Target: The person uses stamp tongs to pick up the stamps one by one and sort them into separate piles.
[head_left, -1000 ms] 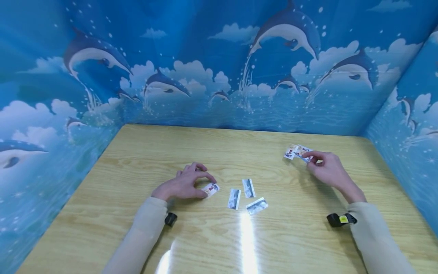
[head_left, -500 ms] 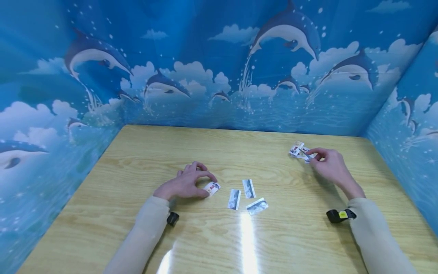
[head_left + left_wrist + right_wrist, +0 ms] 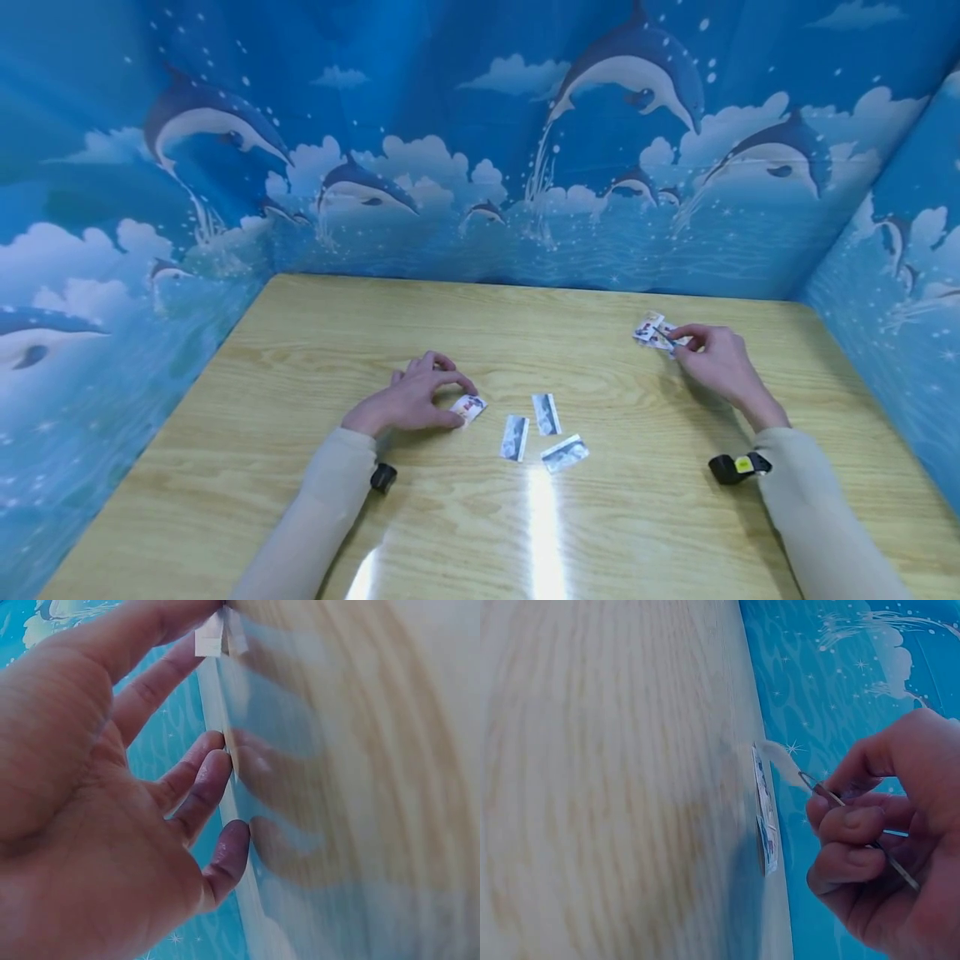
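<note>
My left hand (image 3: 412, 402) rests at the table's left-centre, with thumb and index fingertip at the edges of a small printed card (image 3: 468, 407). In the left wrist view the white card (image 3: 208, 642) shows between thumb and index, and the other fingertips meet the tabletop. At the back right my right hand (image 3: 716, 358) pinches a slim metal tool (image 3: 825, 796) with a narrow looped end. Its tip points at a few overlapping picture cards (image 3: 647, 330). The right wrist view shows those cards (image 3: 766, 832) edge-on, and a blurred whitish strip (image 3: 782, 763) at the tool's tip.
Three small grey-and-white cards lie in the middle: one on the left (image 3: 514, 438), one behind (image 3: 547, 415), one in front (image 3: 565, 453). The wood-grain table (image 3: 420, 317) meets a blue dolphin-printed curtain (image 3: 420, 225) at the back and sides. Light glares off the front.
The overlapping cards at the back right have shifted right and turned slightly, while the right hand and tool moved a little. The left hand and its card have edged slightly right.
</note>
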A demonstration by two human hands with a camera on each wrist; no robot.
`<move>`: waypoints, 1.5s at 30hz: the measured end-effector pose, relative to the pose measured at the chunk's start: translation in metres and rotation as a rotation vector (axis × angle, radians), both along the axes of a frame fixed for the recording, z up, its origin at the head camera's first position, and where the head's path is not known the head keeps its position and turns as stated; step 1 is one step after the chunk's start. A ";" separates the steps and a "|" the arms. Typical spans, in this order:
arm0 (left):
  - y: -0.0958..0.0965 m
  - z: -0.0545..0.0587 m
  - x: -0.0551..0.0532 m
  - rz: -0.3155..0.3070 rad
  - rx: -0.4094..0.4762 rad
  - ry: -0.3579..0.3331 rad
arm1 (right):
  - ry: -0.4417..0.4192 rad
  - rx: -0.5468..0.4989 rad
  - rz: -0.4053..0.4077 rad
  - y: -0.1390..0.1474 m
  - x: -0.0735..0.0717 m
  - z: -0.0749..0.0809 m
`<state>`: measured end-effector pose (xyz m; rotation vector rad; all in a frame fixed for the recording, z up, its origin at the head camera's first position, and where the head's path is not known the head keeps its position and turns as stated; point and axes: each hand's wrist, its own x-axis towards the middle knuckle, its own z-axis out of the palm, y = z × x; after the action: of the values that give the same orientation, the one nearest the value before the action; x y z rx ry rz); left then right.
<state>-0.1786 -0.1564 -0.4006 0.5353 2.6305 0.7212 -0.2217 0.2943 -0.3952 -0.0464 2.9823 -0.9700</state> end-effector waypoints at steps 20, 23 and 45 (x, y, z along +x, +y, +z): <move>0.001 0.002 -0.001 0.004 0.023 -0.009 | 0.014 0.057 0.050 0.000 0.018 0.008; 0.001 0.001 0.000 0.005 0.014 -0.018 | 0.045 0.037 0.074 -0.009 0.022 0.010; 0.000 0.001 -0.002 0.012 0.014 -0.008 | 0.056 -0.039 0.297 -0.074 0.039 0.009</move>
<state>-0.1809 -0.1567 -0.3997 0.5198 2.6251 0.7439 -0.1831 0.2200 -0.3861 -0.5083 2.8875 -1.0027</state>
